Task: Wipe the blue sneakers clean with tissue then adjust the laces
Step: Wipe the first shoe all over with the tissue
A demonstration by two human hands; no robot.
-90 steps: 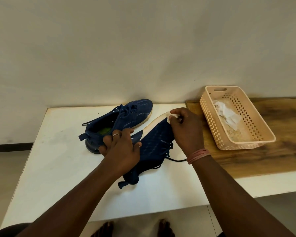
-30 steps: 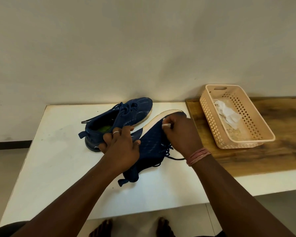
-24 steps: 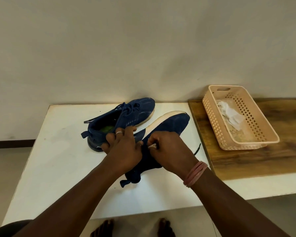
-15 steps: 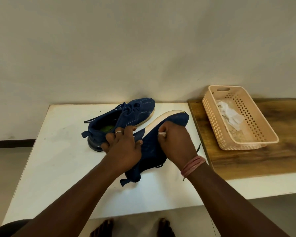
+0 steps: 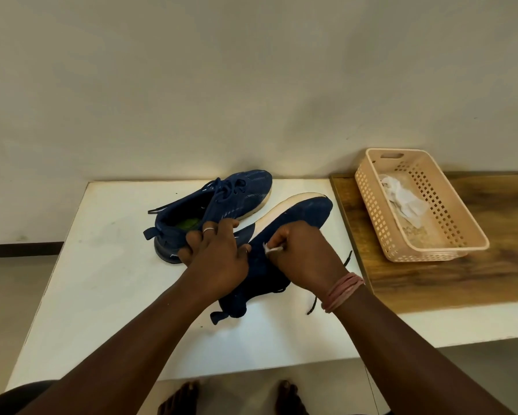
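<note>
Two blue sneakers are on the white table (image 5: 102, 295). The far sneaker (image 5: 221, 199) stands upright, its laces loose. The near sneaker (image 5: 299, 214) is tipped on its side, white sole edge facing left and up. My left hand (image 5: 215, 253) grips the near sneaker around its heel and collar. My right hand (image 5: 305, 250) pinches a small wad of white tissue (image 5: 271, 249) and presses it against the blue side of that sneaker near the middle. A dark lace end (image 5: 313, 305) trails past my right wrist.
A peach plastic basket (image 5: 473, 235) holding crumpled used tissue (image 5: 404, 199) sits on a wooden board (image 5: 461, 280) at the right. A plain wall runs behind the table. My bare feet show below the table's front edge.
My right hand has rubbed the tissue back and forth along the near sneaker's side, from the toe toward the middle. My left hand has kept its hold.
</note>
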